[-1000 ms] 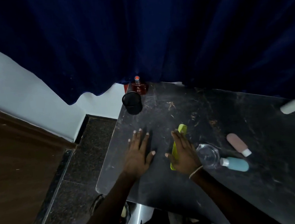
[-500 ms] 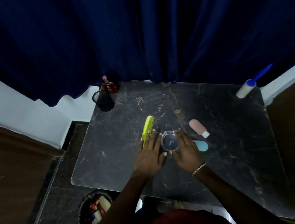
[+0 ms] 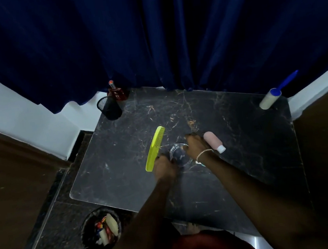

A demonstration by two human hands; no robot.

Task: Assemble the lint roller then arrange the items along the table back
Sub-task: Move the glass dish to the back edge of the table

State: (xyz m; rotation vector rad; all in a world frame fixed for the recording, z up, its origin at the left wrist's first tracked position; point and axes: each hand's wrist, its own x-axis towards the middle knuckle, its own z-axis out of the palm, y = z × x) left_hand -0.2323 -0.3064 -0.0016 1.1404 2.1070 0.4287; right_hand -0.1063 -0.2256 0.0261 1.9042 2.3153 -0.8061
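Both hands close on the clear glass jar (image 3: 179,153) near the middle of the table (image 3: 242,136) — the left hand (image 3: 165,168) cups its near-left side, the right hand (image 3: 195,146) curls over its far-right rim, fingers touching the glass. Whether it is already lifted I cannot tell. The step looks like carrying the jar to the back edge; glass on polished stone probably slides, so a firm two-sided hold and a straight lift should serve better than pushing. The green comb (image 3: 154,149) lies just beside the left hand, the pink bottle (image 3: 213,141) just beside the right wrist — both could be knocked on the way out. The lint roller (image 3: 271,97) appears assembled and stands at the back right corner; a black mesh cup (image 3: 109,108) and a red bottle (image 3: 117,92) hold the back left corner. The back edge between them is open.
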